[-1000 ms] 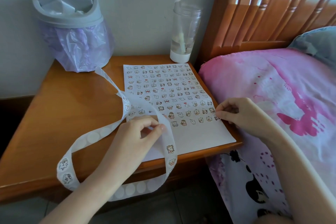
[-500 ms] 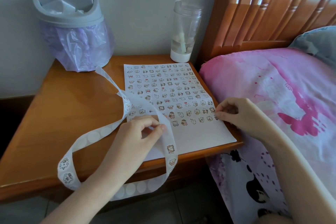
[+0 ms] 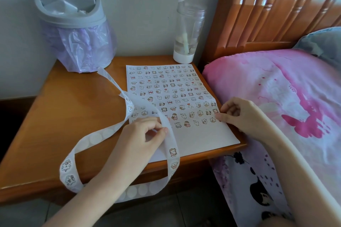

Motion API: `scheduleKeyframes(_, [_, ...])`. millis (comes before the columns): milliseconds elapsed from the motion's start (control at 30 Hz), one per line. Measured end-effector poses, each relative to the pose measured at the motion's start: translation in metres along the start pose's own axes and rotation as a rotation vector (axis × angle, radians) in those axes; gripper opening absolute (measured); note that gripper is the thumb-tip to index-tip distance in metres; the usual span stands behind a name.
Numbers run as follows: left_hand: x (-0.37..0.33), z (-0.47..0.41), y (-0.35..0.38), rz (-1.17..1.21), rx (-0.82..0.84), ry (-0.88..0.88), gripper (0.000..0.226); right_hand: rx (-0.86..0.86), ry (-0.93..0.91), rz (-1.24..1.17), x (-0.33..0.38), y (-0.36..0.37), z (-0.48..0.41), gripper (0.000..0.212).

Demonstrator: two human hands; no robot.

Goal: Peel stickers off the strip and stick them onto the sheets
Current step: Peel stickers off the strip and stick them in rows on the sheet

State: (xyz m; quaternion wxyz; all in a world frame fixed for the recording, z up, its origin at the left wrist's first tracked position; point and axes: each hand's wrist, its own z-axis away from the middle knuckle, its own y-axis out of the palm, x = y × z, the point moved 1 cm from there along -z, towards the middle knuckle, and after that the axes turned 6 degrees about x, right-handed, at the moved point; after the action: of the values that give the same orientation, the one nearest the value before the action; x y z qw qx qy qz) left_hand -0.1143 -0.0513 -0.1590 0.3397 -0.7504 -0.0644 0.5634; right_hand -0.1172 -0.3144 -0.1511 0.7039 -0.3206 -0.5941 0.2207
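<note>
On the far left of the wooden bedside table (image 3: 60, 108) stands a grey bin (image 3: 70, 18) with a purple bag liner, close to the wall. From its foot a long white strip (image 3: 96, 137) runs forward, loops off the table's front edge and comes back up. Most of its round patches are bare, with two stickers left at the left bend and two more (image 3: 173, 158) just under the left hand (image 3: 140, 138). That hand pinches the strip between thumb and forefinger, over the near left corner of the sheet (image 3: 199, 138).

The sheet lies flat on the right half of the table, with rows of small stickers down to a part-filled last row and white paper below. A clear bottle (image 3: 188, 31) with a white base stands behind it. The right hand (image 3: 241, 114) has its fingers curled, its tips at the sheet's right edge beside the end sticker; I cannot tell whether they pinch the paper or only press it.

I judge a sticker is being set down, so the next move calls for lifting one off the strip with a fingernail while the left hand keeps it taut. The loose loop over the sheet's left side could catch a tacky sticker, and the pink bed cover (image 3: 276, 88) crowds the right arm
</note>
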Motion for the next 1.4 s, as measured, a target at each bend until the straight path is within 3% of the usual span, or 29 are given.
scheduleKeyframes(267, [0.002,0.0,0.001,-0.003,0.001,0.005,0.006,-0.023,-0.004,0.002,-0.005,0.0,-0.002,0.012])
scheduleKeyframes(367, [0.002,0.0,0.001,-0.002,0.003,-0.011,0.006,-0.016,0.003,-0.022,-0.004,0.001,-0.002,0.026])
scheduleKeyframes(467, [0.002,0.0,0.001,-0.002,0.015,-0.035,0.006,-0.028,0.01,0.001,-0.009,0.002,-0.004,0.019])
scheduleKeyframes(600, [0.001,0.0,-0.003,0.081,0.04,-0.109,0.01,-0.138,-0.036,0.037,-0.003,0.002,-0.003,0.006])
scheduleKeyframes(700, [-0.003,0.0,-0.011,0.254,0.025,-0.169,0.015,-0.237,-0.136,-0.094,0.024,0.004,0.01,0.009])
scheduleKeyframes(800, [-0.011,0.002,-0.019,0.397,-0.027,-0.206,0.016,-0.063,-0.284,-0.274,0.066,0.021,0.033,0.009])
scheduleKeyframes(933, [-0.018,0.007,-0.03,0.411,-0.121,-0.2,0.017,0.191,-0.367,-0.304,0.102,0.048,0.059,0.016])
scheduleKeyframes(1133, [-0.022,0.011,-0.042,0.492,-0.159,-0.202,0.02,0.231,-0.379,-0.409,0.106,0.054,0.062,0.011])
scheduleKeyframes(1400, [-0.027,0.014,-0.053,0.623,0.01,-0.23,0.042,0.146,-0.404,-0.586,0.114,0.066,0.064,0.013])
